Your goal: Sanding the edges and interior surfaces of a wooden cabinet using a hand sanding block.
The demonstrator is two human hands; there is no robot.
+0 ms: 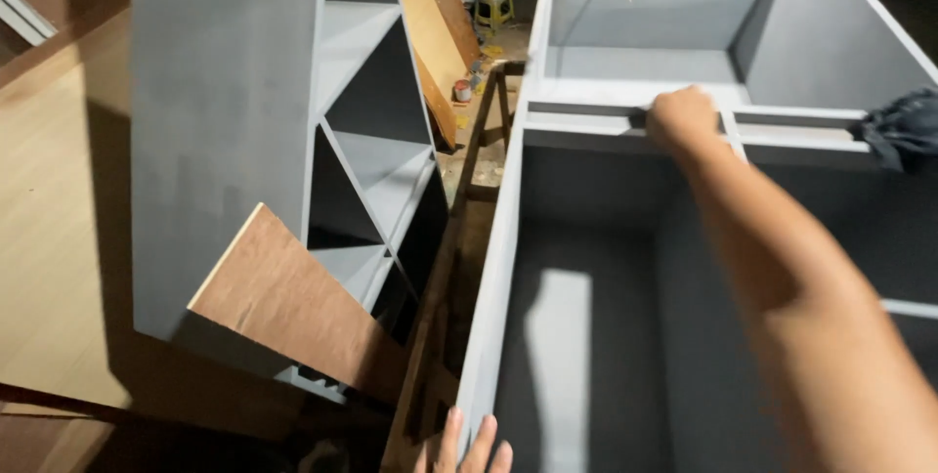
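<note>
You pressed your right hand (681,119), fingers curled closed, on the grey cabinet's (508,238) cross rail, while your left hand (473,446), fingers spread, steadied its near edge, probably mid-sanding.

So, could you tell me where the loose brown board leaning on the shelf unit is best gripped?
Probably by the brown board's upper-left edge, coming from the left: that corner juts free of the grey shelf unit, while its lower right end is wedged in the gap beside the grey cabinet.
</note>
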